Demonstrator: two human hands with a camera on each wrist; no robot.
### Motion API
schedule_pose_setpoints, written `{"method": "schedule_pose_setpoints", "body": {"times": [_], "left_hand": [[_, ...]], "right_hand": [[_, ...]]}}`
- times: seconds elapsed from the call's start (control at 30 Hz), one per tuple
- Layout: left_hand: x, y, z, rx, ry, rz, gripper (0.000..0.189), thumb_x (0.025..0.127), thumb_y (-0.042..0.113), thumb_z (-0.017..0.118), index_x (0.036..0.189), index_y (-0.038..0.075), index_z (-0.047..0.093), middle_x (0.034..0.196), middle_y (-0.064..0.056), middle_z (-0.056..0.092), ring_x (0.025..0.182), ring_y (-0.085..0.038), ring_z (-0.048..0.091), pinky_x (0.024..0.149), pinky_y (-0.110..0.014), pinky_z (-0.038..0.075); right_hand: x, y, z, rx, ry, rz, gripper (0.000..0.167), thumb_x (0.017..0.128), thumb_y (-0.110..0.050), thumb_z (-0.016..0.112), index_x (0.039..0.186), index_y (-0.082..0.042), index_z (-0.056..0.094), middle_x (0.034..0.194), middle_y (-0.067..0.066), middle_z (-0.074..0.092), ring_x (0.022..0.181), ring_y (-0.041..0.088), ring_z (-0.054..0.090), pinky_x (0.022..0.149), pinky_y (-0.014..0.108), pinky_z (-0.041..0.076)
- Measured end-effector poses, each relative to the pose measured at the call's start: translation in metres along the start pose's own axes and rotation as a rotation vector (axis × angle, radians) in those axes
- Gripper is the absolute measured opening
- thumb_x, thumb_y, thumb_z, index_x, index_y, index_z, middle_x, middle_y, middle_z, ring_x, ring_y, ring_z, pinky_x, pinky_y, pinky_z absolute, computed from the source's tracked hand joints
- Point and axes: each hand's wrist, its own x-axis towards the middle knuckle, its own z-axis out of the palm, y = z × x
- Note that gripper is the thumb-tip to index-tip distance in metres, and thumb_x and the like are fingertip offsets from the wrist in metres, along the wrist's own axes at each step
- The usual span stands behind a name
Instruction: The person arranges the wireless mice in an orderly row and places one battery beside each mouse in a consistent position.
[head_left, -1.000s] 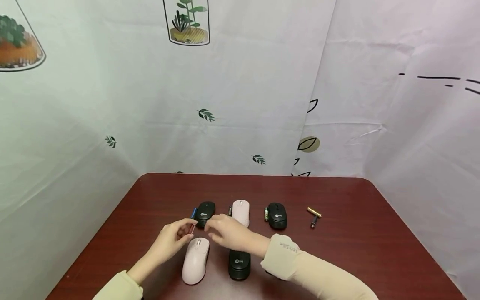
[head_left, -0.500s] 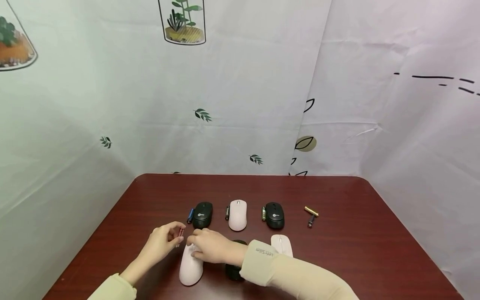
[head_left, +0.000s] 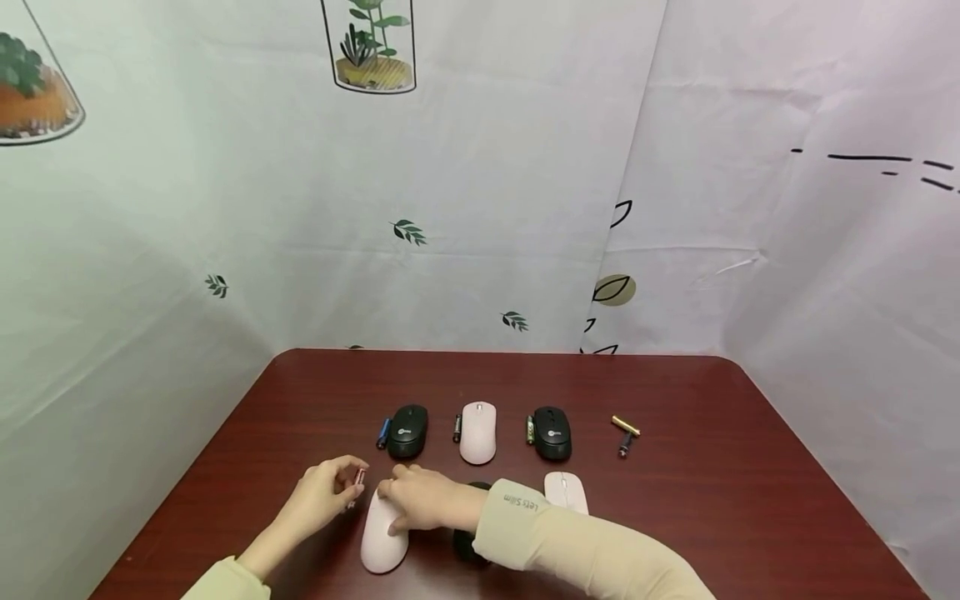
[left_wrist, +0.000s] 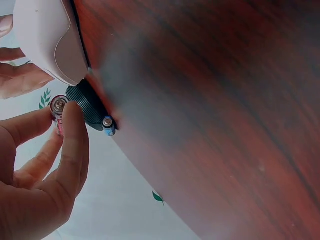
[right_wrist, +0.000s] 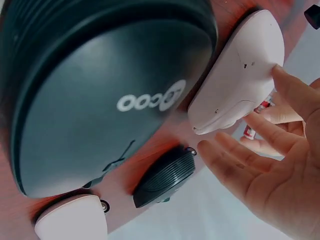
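My left hand pinches a small red battery between thumb and fingertips, its end facing the left wrist camera. Close to its right, my right hand holds the front part of a white computer mouse, which lies on the table. In the right wrist view the thumb touches the mouse's side and a forefinger reaches its front edge. A black mouse is mostly hidden under the right forearm.
At the back stand a black mouse with a blue battery, a white mouse with a dark battery, and another black mouse with a green battery. Gold and dark batteries lie right. Another white mouse is partly covered by the sleeve.
My right hand has come down from beside the red battery onto the front white mouse. The left hand has drawn back slightly to the left, still pinching the battery.
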Motion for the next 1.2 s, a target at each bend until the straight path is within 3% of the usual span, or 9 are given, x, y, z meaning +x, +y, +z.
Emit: {"method": "schedule_pose_setpoints", "body": {"times": [0.33, 0.8, 1.2], "left_hand": [[-0.004, -0.003, 0.003, 0.051, -0.044, 0.058, 0.018, 0.077, 0.000, 0.063, 0.095, 0.005, 0.065, 0.055, 0.007, 0.052, 0.046, 0.001, 0.045, 0.045, -0.019, 0.037], [-0.010, -0.004, -0.001, -0.014, -0.113, 0.012, 0.019, 0.074, -0.003, 0.070, 0.092, 0.000, 0.065, 0.054, 0.002, 0.057, 0.045, -0.008, 0.051, 0.043, -0.022, 0.042], [-0.016, -0.002, 0.011, -0.004, -0.035, -0.061, 0.020, 0.072, 0.002, 0.073, 0.090, 0.000, 0.066, 0.054, 0.002, 0.059, 0.044, -0.007, 0.052, 0.042, -0.022, 0.040]], "right_hand": [[0.006, -0.001, 0.000, -0.032, -0.046, -0.021, 0.046, 0.074, -0.038, 0.077, 0.115, -0.021, 0.064, 0.105, -0.004, 0.062, 0.090, 0.007, 0.058, 0.075, 0.016, 0.046], [0.011, -0.001, -0.007, -0.021, -0.041, -0.012, 0.046, 0.072, -0.037, 0.079, 0.113, -0.020, 0.065, 0.103, -0.004, 0.061, 0.091, 0.005, 0.057, 0.075, 0.015, 0.045], [0.011, -0.005, -0.007, -0.031, -0.058, 0.007, 0.045, 0.070, -0.038, 0.080, 0.110, -0.022, 0.068, 0.104, -0.008, 0.063, 0.095, 0.005, 0.058, 0.077, 0.016, 0.046]]}}
